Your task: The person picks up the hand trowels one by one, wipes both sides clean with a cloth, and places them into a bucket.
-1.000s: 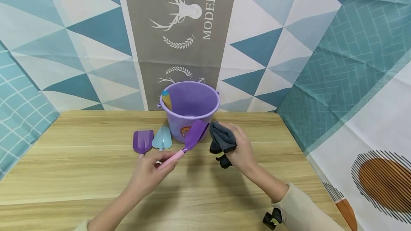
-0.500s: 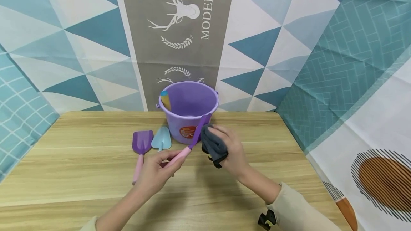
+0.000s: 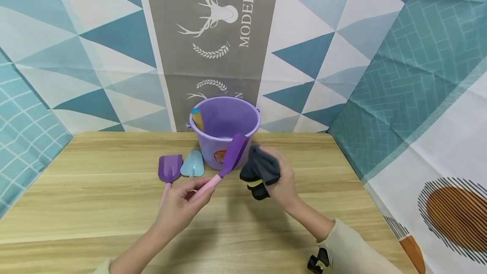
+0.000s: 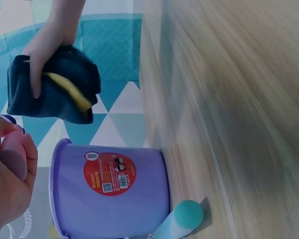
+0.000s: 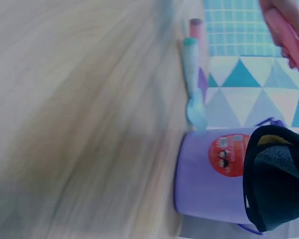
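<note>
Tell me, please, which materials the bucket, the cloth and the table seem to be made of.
Bucket: probably plastic with a smooth, soft sheen; its even colour and rounded edge look moulded.
Cloth: likely soft textile, matt; it bunches into folds.
Table: wood or wood-look laminate, slightly glossy; grain streaks show, but I cannot tell which.

The cloth point(image 3: 264, 166) obstructs the front right of the bucket point(image 3: 207, 146), with passing room farther right.

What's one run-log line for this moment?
left fingers: hold purple shovel | right fingers: grip dark cloth | table: upright purple bucket, second purple shovel, light-blue shovel
</note>
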The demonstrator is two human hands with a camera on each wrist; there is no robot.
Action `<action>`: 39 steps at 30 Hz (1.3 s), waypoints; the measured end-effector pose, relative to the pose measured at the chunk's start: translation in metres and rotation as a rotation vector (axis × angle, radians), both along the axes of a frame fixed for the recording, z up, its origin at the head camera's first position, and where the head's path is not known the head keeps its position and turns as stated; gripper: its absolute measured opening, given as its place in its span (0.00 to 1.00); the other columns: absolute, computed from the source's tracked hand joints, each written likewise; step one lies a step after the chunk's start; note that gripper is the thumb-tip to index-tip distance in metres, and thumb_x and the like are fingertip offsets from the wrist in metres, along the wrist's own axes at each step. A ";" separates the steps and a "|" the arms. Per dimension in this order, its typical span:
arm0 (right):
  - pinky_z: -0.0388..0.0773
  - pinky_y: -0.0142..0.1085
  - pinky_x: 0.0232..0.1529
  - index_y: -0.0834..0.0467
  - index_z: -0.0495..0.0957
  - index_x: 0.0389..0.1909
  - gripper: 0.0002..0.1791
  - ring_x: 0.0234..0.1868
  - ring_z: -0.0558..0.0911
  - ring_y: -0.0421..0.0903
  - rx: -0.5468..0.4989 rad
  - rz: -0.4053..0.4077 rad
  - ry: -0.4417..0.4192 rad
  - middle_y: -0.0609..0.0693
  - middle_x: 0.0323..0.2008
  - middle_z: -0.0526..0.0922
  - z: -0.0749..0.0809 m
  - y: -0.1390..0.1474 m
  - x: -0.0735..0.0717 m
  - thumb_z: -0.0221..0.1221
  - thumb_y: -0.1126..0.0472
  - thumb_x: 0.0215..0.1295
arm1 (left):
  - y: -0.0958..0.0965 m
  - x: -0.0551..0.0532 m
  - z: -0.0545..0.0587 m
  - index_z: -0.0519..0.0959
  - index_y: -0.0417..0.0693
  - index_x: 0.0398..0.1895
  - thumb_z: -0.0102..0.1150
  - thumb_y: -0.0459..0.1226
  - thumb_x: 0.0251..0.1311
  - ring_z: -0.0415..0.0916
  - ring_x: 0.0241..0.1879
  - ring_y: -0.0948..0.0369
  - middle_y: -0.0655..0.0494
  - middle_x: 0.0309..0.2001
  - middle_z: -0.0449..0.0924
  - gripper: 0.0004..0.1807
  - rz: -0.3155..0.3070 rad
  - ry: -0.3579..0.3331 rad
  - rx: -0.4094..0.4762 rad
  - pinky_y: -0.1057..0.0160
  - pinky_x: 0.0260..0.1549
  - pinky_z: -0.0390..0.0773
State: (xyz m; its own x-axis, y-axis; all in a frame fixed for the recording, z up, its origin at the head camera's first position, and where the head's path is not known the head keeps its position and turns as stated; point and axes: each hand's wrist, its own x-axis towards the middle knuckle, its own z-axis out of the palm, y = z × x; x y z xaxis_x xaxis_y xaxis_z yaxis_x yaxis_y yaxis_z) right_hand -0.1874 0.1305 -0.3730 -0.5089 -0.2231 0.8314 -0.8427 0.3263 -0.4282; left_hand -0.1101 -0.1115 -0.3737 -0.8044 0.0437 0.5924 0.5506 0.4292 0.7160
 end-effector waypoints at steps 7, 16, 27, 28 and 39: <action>0.69 0.29 0.60 0.65 0.72 0.57 0.29 0.56 0.74 0.40 -0.119 -0.055 -0.057 0.61 0.51 0.77 0.010 -0.004 0.000 0.63 0.76 0.50 | 0.008 -0.002 -0.004 0.84 0.45 0.39 0.68 0.26 0.46 0.70 0.26 0.71 0.55 0.31 0.84 0.15 -0.082 0.110 0.023 0.76 0.18 0.70; 0.70 0.29 0.59 0.67 0.72 0.56 0.22 0.51 0.76 0.55 -0.078 -0.061 0.139 0.63 0.50 0.76 0.009 -0.013 0.009 0.57 0.67 0.60 | 0.018 -0.001 0.003 0.83 0.42 0.39 0.67 0.25 0.46 0.70 0.25 0.71 0.52 0.31 0.84 0.14 -0.124 0.122 0.081 0.75 0.16 0.70; 0.77 0.43 0.44 0.58 0.77 0.51 0.15 0.45 0.78 0.54 0.203 -0.082 0.447 0.61 0.49 0.77 0.003 -0.009 0.010 0.53 0.57 0.67 | 0.014 0.005 0.008 0.82 0.42 0.41 0.63 0.25 0.51 0.72 0.20 0.72 0.52 0.28 0.81 0.13 -0.093 -0.017 0.175 0.71 0.13 0.73; 0.78 0.42 0.44 0.58 0.76 0.51 0.15 0.45 0.78 0.54 0.207 -0.073 0.437 0.61 0.49 0.77 0.003 -0.008 0.009 0.53 0.56 0.68 | 0.013 0.006 0.008 0.82 0.42 0.42 0.63 0.25 0.52 0.72 0.20 0.71 0.53 0.28 0.81 0.13 -0.098 -0.034 0.183 0.71 0.13 0.73; 0.69 0.30 0.61 0.69 0.71 0.54 0.22 0.51 0.75 0.55 -0.032 -0.107 0.266 0.65 0.50 0.76 0.017 -0.002 0.001 0.55 0.57 0.66 | 0.016 0.008 0.002 0.82 0.39 0.41 0.63 0.24 0.50 0.72 0.22 0.71 0.51 0.28 0.81 0.13 -0.185 -0.001 0.197 0.71 0.13 0.72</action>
